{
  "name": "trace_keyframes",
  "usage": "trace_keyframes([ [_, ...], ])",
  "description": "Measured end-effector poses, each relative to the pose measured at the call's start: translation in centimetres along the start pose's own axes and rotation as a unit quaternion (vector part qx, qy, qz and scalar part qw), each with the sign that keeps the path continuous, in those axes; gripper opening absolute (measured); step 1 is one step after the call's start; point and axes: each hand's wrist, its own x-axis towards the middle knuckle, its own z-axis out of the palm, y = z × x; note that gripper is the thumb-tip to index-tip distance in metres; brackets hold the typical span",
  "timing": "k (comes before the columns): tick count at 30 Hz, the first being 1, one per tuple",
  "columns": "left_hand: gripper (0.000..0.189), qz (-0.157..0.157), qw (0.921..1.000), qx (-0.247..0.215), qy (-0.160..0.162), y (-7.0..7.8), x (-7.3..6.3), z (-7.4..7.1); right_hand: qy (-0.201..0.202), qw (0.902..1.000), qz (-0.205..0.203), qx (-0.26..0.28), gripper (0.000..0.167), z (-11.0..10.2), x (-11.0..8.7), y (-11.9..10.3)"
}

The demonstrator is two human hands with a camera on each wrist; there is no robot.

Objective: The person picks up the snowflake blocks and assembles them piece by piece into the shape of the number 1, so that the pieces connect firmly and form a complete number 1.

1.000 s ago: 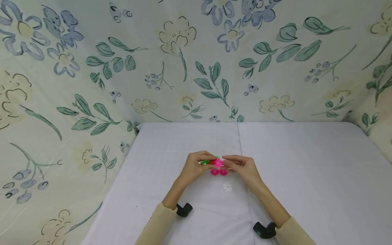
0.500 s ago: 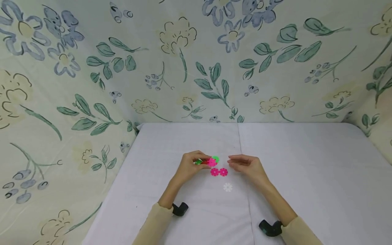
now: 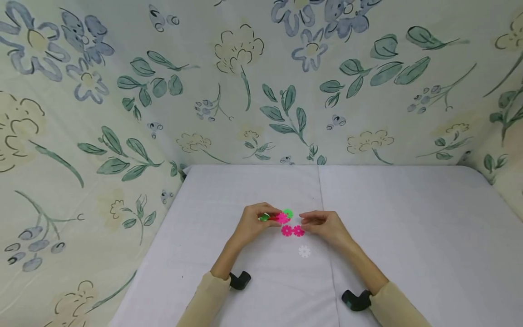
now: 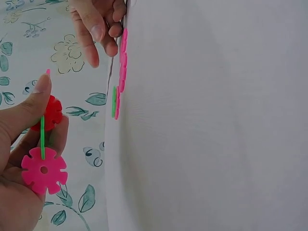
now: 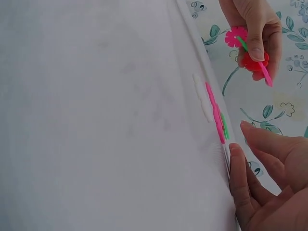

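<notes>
The head view gave the layout from above: the left hand (image 3: pixel 254 223) and right hand (image 3: pixel 327 225) faced each other over the white table (image 3: pixel 408 236), with a joined pink pair (image 3: pixel 287 230) of flower-shaped pieces lying near and between them; a white piece (image 3: pixel 304 251) lay nearer the person, and a loose green piece (image 3: pixel 288 213) showed just past the held pieces. The wrist views saw those on the table nearly edge-on, as thin strips; the right wrist view had the white strip beside the pink one, while the left wrist view took in only the pink and green.

The left wrist view showed best what the left hand held: a linked cluster, with a red piece (image 4: pixel 54 113) pinched between thumb and fingers, a held green piece (image 4: pixel 42 137) standing edge-on, and a near pink piece (image 4: pixel 44 170) face-on by the palm, which the head view hid; a far pink piece (image 3: pixel 282 218), only a tip past the thumb there, showed its face in the head view and its edge in the right wrist view.

The right hand held nothing visible; its thumb and fingers stood moderately apart, fingers loosely extended, the tips right by the pink pair; whether they touched it I could not tell.
</notes>
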Motion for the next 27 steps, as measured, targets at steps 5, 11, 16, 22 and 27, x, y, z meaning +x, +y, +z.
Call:
trace_keyframes([
  [5, 0.030, 0.005, 1.0000, 0.008, 0.001, 0.0, 0.1, 0.0, -0.001, 0.9999, -0.005, -0.011, 0.034, 0.0, 0.2, 0.2],
  [11, 0.030, -0.004, 1.0000, 0.009, -0.004, -0.1, 0.0, 0.0, -0.003, 0.9994, -0.002, -0.034, 0.033, 0.3, 0.3, 0.2],
  [16, 0.030, -0.009, 0.9999, 0.005, -0.006, 0.1, -0.2, -0.1, 0.001, 0.9973, 0.006, -0.073, 0.033, 0.8, 0.6, 0.0],
  [22, 0.033, -0.004, 0.9999, -0.010, -0.007, 0.0, -0.2, -0.2, 0.001, 0.9950, 0.007, -0.099, 0.033, 1.1, 0.7, -0.4],
  [27, 0.031, -0.004, 0.9999, -0.007, -0.008, -0.1, -0.1, -0.3, 0.003, 0.9931, -0.003, -0.118, 0.031, 1.1, 0.7, -0.4],
])
